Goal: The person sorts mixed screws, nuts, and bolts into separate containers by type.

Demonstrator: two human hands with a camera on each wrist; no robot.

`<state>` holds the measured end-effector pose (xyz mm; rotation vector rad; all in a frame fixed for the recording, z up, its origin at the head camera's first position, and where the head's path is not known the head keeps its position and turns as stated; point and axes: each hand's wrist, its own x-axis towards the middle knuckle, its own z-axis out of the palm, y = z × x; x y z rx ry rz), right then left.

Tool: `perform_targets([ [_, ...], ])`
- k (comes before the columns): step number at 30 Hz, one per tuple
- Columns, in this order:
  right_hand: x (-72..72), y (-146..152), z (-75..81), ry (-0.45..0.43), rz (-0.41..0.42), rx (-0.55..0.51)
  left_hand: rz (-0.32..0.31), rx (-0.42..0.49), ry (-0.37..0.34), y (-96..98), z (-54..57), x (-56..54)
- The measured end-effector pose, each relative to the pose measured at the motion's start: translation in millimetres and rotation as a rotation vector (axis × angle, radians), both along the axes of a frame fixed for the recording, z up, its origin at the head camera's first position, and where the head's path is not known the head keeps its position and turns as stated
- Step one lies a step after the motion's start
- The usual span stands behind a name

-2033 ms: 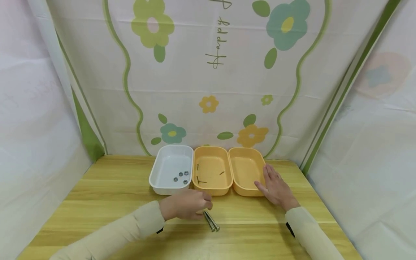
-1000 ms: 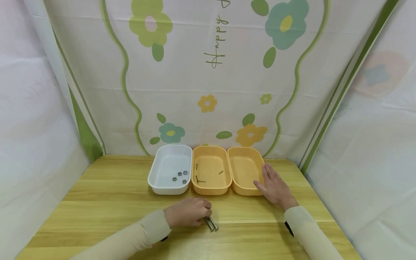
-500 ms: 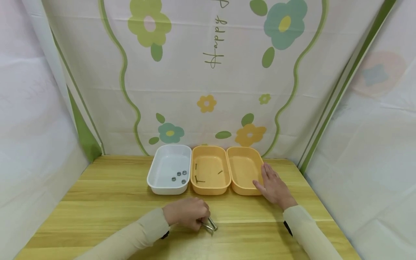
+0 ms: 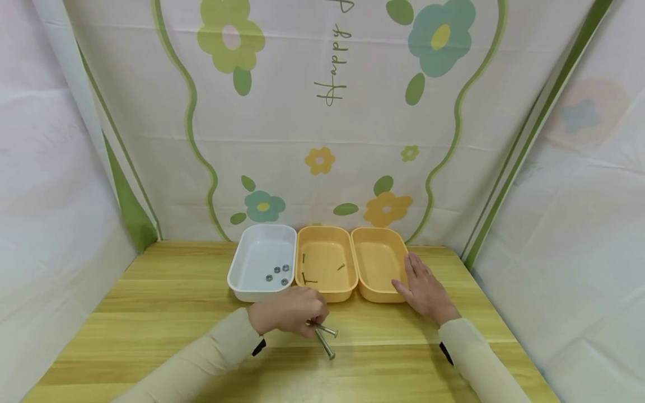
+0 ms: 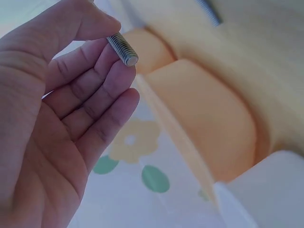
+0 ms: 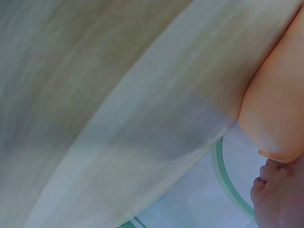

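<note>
My left hand (image 4: 292, 309) is in front of the trays and pinches a metal bolt (image 4: 326, 330) between thumb and fingers. In the left wrist view the threaded end of that bolt (image 5: 123, 50) sticks out past the fingertips. A second bolt (image 4: 326, 346) lies on the table below the hand; only its tip region shows at the top of the left wrist view. My right hand (image 4: 428, 291) rests against the right side of the right-hand yellow tray (image 4: 385, 296), fingers straight and thumb at the front rim. The right wrist view shows part of this hand (image 6: 278, 194).
On the left a white tray (image 4: 239, 274) holds several hex nuts (image 4: 277, 270). The middle yellow tray (image 4: 330, 294) contains several small screws (image 4: 311, 281). All three trays stand side by side at the table's back edge, before a flowered cloth (image 4: 282, 123).
My left hand has taken one bolt from the pair on the table and raised it toward the trays. The other bolt stays on the table. The right hand keeps its place.
</note>
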<state>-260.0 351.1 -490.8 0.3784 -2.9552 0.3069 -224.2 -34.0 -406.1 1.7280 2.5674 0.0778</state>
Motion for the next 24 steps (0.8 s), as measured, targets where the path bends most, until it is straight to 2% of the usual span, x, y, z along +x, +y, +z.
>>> perform_targets([
  [5, 1.0, 0.8, 0.9, -0.005, -0.003, 0.009, -0.008, 0.063, 0.031, 3.0, 14.0, -8.4],
  [12, 2.1, 0.9, 2.1, -0.011, 0.001, 0.008, -0.021, 0.141, 0.155, 13.0, 33.2, -22.6],
  [20, 0.7, 1.1, 2.4, -0.020, 0.002, 0.011, -0.009, 0.196, 0.265, 34.1, 39.4, -43.6],
  [24, 0.8, 0.6, 2.2, -0.010, 0.001, 0.014, 0.028, 0.220, 0.262, 45.0, 38.4, -53.8],
])
